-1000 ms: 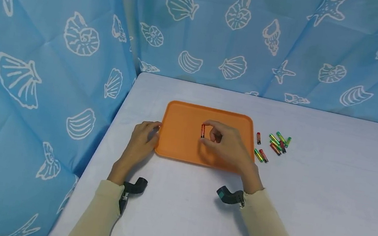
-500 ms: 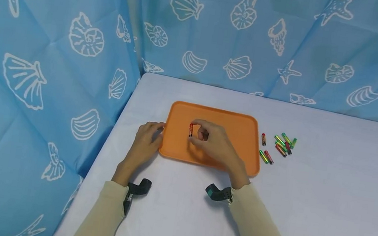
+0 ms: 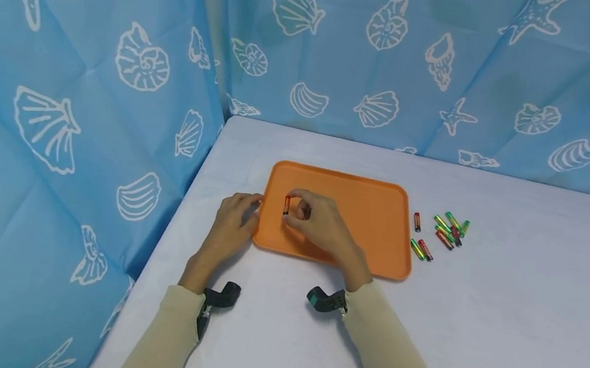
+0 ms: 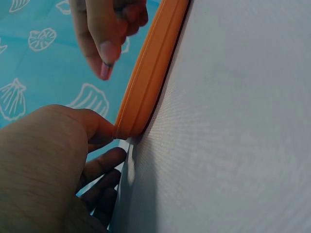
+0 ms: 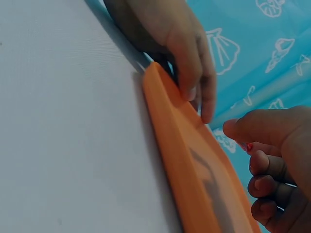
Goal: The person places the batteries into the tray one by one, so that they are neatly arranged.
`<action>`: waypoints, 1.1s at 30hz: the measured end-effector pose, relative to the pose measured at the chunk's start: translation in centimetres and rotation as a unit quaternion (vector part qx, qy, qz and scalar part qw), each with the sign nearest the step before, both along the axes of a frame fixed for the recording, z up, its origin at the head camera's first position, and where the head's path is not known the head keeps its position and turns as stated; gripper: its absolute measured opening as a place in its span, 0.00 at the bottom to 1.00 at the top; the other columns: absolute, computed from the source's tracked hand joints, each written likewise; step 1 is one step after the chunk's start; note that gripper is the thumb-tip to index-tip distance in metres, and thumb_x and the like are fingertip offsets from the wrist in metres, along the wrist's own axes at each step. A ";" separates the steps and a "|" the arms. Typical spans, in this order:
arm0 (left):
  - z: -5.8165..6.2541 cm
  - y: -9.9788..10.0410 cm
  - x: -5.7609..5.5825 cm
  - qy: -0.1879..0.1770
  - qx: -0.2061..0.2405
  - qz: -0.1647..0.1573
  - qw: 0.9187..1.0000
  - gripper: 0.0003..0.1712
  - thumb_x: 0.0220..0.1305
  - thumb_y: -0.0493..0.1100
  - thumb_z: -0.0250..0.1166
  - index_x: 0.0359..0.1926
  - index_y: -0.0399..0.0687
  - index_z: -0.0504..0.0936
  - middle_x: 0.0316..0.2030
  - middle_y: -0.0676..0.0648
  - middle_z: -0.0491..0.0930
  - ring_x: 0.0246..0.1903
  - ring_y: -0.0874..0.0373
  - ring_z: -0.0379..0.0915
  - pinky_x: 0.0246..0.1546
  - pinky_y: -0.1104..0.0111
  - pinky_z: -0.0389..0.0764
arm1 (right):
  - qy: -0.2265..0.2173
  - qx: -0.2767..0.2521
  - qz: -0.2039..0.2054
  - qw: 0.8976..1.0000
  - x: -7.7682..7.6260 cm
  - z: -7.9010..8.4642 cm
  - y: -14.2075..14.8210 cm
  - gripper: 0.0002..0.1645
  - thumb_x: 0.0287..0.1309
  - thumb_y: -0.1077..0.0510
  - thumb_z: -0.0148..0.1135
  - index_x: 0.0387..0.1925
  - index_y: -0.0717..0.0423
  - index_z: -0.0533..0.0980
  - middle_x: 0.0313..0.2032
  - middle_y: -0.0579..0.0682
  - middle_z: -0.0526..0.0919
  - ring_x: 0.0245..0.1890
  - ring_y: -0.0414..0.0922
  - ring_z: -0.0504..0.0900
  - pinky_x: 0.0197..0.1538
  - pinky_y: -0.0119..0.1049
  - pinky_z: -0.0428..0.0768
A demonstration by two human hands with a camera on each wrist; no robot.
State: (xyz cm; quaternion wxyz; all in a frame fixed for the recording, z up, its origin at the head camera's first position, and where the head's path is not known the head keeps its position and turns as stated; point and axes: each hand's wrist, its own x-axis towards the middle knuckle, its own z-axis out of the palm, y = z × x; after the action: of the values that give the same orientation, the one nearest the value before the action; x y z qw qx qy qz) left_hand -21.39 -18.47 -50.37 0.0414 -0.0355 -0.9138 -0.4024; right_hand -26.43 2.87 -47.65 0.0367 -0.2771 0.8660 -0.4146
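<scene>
My right hand (image 3: 318, 219) pinches a small red battery (image 3: 287, 205) between thumb and index finger, over the left part of an orange tray (image 3: 352, 217). In the right wrist view only a red bit of the battery (image 5: 249, 146) shows among the fingers. My left hand (image 3: 231, 222) rests at the tray's left edge, thumb and index finger touching the rim, fingers loosely bent. In the left wrist view, the left thumb meets the outer wall of the tray (image 4: 148, 80) near its corner.
To the tray's right, several red batteries (image 3: 425, 249) and green batteries (image 3: 417, 249) lie loose on the white-covered table (image 3: 512, 290), some in a small heap. A blue shell-print curtain (image 3: 380, 64) hangs behind the table and along its left side.
My right hand has moved left over the tray, carrying the red battery from near the middle toward the left side. The left hand stays at the tray's edge. The head view has shifted slightly.
</scene>
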 end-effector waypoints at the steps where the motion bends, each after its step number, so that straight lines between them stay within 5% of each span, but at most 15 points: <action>1: 0.0 0.0 0.0 -0.001 -0.001 0.000 1.000 0.24 0.74 0.41 0.55 0.68 0.47 0.72 0.63 0.43 0.69 0.68 0.46 0.56 0.68 0.50 0.63 | -0.002 0.002 -0.001 1.000 -0.1 -0.1 -0.2 0.26 0.59 0.56 0.71 0.58 0.57 0.77 0.25 0.45 0.73 0.24 0.41 0.70 0.26 0.32 0.68; 33: 0.1 0.0 0.0 0.011 -0.005 -0.004 1.000 0.24 0.73 0.40 0.55 0.68 0.46 0.73 0.62 0.43 0.70 0.67 0.46 0.57 0.67 0.51 0.64 | -0.001 0.051 -0.014 0.999 -1.2 -1.9 -3.9 0.24 0.59 0.52 0.73 0.55 0.55 0.79 0.25 0.46 0.72 0.26 0.42 0.71 0.29 0.33 0.67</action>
State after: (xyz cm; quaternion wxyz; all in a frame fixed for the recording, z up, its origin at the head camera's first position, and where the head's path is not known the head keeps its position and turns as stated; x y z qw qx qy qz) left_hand -21.41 -18.51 -50.28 0.0493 -0.0437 -0.9151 -0.3978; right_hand -27.59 -1.08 -49.60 0.0455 -0.2623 0.8898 -0.3706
